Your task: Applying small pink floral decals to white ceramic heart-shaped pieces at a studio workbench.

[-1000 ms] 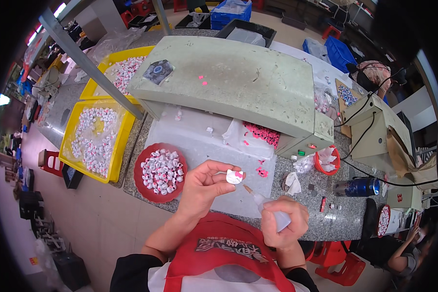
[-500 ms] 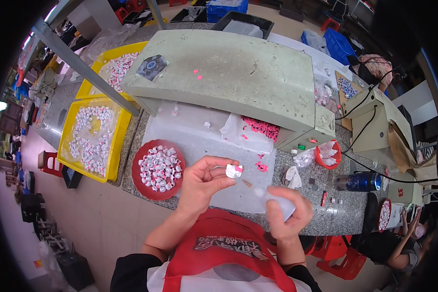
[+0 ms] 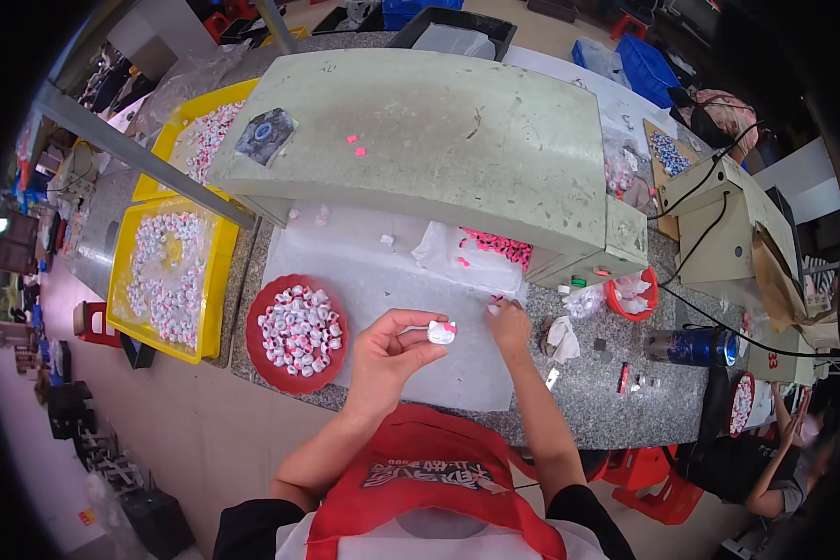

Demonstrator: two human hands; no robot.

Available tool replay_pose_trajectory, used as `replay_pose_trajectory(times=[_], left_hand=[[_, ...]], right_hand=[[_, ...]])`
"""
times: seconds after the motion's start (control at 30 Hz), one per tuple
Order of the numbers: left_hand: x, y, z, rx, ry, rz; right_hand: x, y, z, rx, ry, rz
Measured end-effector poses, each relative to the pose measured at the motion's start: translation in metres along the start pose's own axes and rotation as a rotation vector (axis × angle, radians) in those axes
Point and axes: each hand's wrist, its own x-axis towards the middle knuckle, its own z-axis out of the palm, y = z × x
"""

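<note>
Speckled grey stone worktop (image 3: 593, 411) carries a white paper sheet (image 3: 457, 385), partly beneath a pale green metal housing (image 3: 420, 140). Left hand (image 3: 385, 357): thumb and forefinger are closed on a white cat-head piece (image 3: 441, 334) with a pink bow, held above the sheet. Right hand (image 3: 511, 329): fingers are bunched near the sheet's right edge, on the near side of the pink parts (image 3: 499, 247); whether they grip anything cannot be told. One red bowl (image 3: 292, 384) of white-and-pink pieces (image 3: 299, 327) stands beside the left hand.
</note>
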Motion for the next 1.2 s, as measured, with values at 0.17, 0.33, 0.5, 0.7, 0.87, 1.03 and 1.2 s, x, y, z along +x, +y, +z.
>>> replay_pose_trajectory(times=[0.17,0.33,0.5,0.7,0.87,1.03,1.2], left_hand=[[-0.005,0.003,-0.001,-0.005,0.002,0.027],[-0.016,0.007,0.004,0.053,0.081,0.127],[-0.028,0.015,0.010,0.074,0.044,0.188],[-0.040,0.017,0.007,0.022,0.014,0.192],[-0.048,0.021,0.010,0.042,-0.010,0.253],[-0.052,0.025,0.016,0.081,-0.049,0.333],[-0.052,0.025,0.014,0.127,-0.111,0.377]], right_hand=[[0.001,-0.007,-0.029,0.231,-0.013,-0.010],[-0.045,-0.096,-0.170,1.007,-0.088,0.043],[-0.082,-0.112,-0.222,1.447,-0.056,-0.124],[-0.098,-0.113,-0.225,1.565,-0.058,-0.099],[-0.116,-0.128,-0.238,1.477,-0.173,-0.217],[-0.124,-0.146,-0.244,1.339,-0.217,-0.191],[-0.123,-0.147,-0.239,1.202,-0.146,-0.196]])
